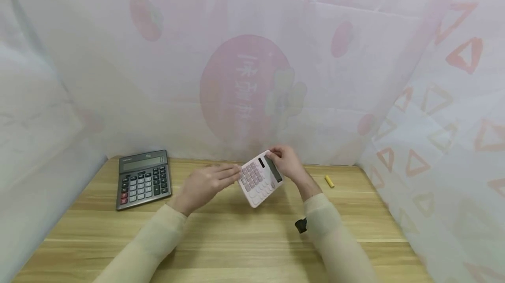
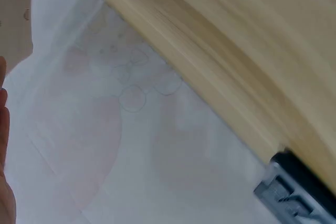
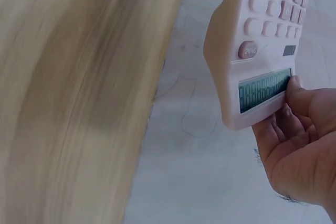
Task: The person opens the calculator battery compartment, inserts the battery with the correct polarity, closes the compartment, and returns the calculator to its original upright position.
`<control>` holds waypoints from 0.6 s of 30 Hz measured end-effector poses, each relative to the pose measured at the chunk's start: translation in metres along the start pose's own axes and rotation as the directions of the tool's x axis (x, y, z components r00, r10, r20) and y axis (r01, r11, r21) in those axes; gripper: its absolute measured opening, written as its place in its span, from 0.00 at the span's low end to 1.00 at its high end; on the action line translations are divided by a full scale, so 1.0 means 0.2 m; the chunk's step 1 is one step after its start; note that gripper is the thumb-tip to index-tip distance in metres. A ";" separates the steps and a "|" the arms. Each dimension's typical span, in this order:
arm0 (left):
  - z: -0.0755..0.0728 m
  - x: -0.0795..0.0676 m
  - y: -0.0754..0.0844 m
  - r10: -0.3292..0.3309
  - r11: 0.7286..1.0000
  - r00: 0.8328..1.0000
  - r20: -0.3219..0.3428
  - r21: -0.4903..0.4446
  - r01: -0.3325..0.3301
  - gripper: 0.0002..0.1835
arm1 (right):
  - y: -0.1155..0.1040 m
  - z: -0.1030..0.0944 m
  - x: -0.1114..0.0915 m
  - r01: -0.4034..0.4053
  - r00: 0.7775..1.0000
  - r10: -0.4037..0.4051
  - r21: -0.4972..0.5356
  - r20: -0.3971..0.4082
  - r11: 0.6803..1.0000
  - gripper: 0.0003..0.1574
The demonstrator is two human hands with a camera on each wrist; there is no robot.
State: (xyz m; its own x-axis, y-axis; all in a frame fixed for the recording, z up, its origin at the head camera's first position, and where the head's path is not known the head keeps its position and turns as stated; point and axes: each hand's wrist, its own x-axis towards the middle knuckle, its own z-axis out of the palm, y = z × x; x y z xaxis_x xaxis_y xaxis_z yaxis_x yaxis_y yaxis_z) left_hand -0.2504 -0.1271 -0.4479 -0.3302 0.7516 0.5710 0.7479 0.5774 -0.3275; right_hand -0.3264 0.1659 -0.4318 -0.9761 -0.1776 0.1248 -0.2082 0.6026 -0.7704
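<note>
A pale pink calculator (image 1: 258,178) is held tilted above the wooden table, its keys and display facing up toward the head camera. My right hand (image 1: 287,162) grips its display end. In the right wrist view the thumb (image 3: 298,94) lies on the front beside the display, with the other fingers bent behind. Dark digits fill the display. My left hand (image 1: 207,183) reaches in from the other side with straight fingers, fingertips right at the calculator's keypad edge; its thumb is hidden. The left wrist view catches only part of the pink calculator's back (image 2: 14,22).
A larger grey calculator (image 1: 144,180) lies at the table's left. Toward the right is a small yellow stick (image 1: 329,181). A small black object (image 1: 301,225) shows by the right sleeve. Printed white sheeting (image 1: 177,77) encloses the wooden table (image 1: 236,248) at back and sides.
</note>
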 end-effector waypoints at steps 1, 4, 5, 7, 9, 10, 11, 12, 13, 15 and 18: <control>0.00 0.00 0.00 0.057 0.998 0.998 0.034 0.030 -0.058 0.28 | 0.00 0.00 0.01 0.001 1.000 0.000 -0.028 0.022 1.000 0.16; 0.00 0.03 0.02 0.203 0.971 0.968 0.147 0.094 -0.218 0.32 | -0.01 -0.01 0.02 0.018 0.996 -0.009 -0.103 0.084 0.995 0.15; 0.01 0.04 0.03 0.244 0.958 0.952 0.186 0.109 -0.267 0.33 | -0.01 -0.01 0.02 0.026 0.994 -0.014 -0.118 0.106 0.993 0.14; 0.01 0.06 0.05 0.297 0.934 0.921 0.250 0.125 -0.335 0.34 | 0.00 0.00 0.03 0.046 0.990 -0.025 -0.150 0.141 0.988 0.13; 0.02 0.08 0.07 0.328 0.918 0.897 0.296 0.123 -0.377 0.34 | 0.00 0.01 0.04 0.068 0.984 -0.039 -0.171 0.172 0.983 0.13; 0.02 0.09 0.08 0.339 0.912 0.889 0.308 0.123 -0.390 0.34 | 0.01 0.01 0.05 0.077 0.982 -0.044 -0.177 0.183 0.981 0.12; 0.03 0.10 0.09 0.343 0.909 0.884 0.317 0.122 -0.397 0.34 | 0.01 0.01 0.05 0.085 0.980 -0.049 -0.183 0.193 0.980 0.12; 0.04 0.10 0.10 0.346 0.909 0.883 0.318 0.120 -0.399 0.34 | 0.02 0.01 0.06 0.090 0.978 -0.052 -0.185 0.201 0.979 0.12; 0.04 0.11 0.10 0.347 0.908 0.884 0.314 0.125 -0.401 0.34 | 0.02 0.01 0.06 0.093 0.977 -0.054 -0.187 0.208 0.978 0.12; 0.06 0.11 0.12 0.343 0.910 0.893 0.290 0.133 -0.393 0.33 | 0.03 0.01 0.06 0.088 0.975 -0.048 -0.179 0.216 0.980 0.12; 0.08 0.12 0.13 0.328 0.919 0.914 0.238 0.145 -0.367 0.33 | 0.06 0.00 0.06 0.069 0.974 -0.030 -0.169 0.225 0.983 0.14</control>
State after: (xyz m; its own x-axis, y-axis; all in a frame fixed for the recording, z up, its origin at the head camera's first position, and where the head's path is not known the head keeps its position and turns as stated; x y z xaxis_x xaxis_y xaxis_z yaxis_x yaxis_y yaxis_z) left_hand -0.2477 -0.0885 -0.4558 -0.1936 0.9523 0.2357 0.7247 0.3008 -0.6200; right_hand -0.3410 0.1718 -0.4395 -0.9307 -0.3657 0.0038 -0.2822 0.7115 -0.6435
